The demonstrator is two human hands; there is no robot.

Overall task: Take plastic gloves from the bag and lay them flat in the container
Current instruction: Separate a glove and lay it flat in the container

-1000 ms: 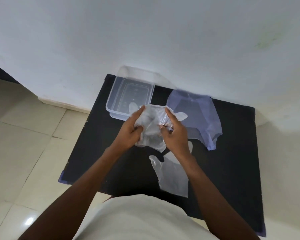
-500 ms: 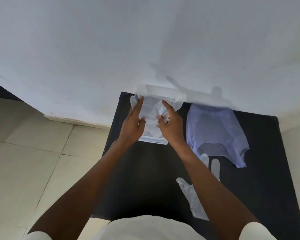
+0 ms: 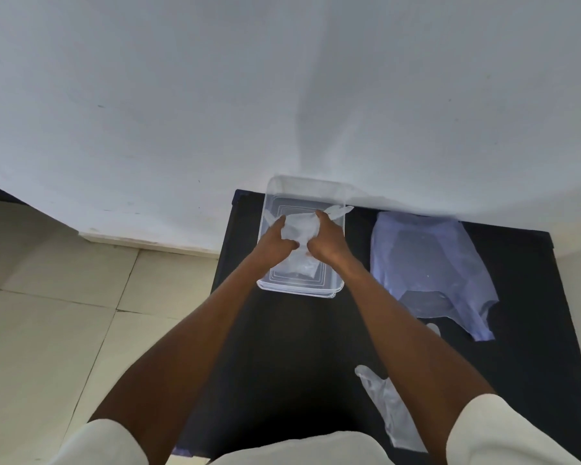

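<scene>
From the head camera, your left hand (image 3: 275, 241) and right hand (image 3: 326, 243) pinch a crumpled clear plastic glove (image 3: 299, 226) inside the clear rectangular plastic container (image 3: 299, 290). It isn't flat yet. Another clear glove (image 3: 388, 407) waits on the black table (image 3: 282, 347), near the pale blue plastic bag (image 3: 430, 263).

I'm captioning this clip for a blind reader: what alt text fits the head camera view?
Both hands, left hand and right hand, press a crumpled plastic glove into a clear container on a black table against a white wall. A bluish plastic bag lies to the right, another glove nearer the person.
</scene>
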